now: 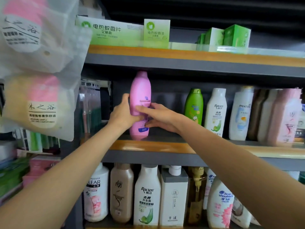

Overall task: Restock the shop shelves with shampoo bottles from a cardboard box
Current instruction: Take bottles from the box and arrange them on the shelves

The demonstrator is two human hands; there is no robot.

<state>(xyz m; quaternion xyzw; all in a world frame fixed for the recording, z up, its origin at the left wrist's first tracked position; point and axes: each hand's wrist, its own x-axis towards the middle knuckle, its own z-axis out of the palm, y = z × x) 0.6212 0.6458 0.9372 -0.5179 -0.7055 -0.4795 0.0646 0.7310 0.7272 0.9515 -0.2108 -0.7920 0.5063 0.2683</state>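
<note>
Nearest the camera, two bare forearms were stretched up towards the middle shelf (148,144), over a lower row of bottles (146,194) packed shoulder to shoulder. The pink shampoo bottle (140,90) was held upright between both hands, its base set on or just above the shelf board near the front edge; which of the two could not be told. The left hand (123,113) was wrapped round the bottle's left side, fingers curled behind it and thumb across the front. The right hand (158,115) was laid against the label, its fingers fairly straight and slightly spread, pressing rather than clamping. The cardboard box was not in view. The bottle was tall and narrow, and its cap was seen close under the shelf above (181,63), so a lift or tilt could be expected to knock the cap and tip it. If released too near the lip, it might topple forward. Further right, a green bottle (194,106) and white bottles (216,111) stood near; a careless sideways push could be expected to set them falling.
</note>
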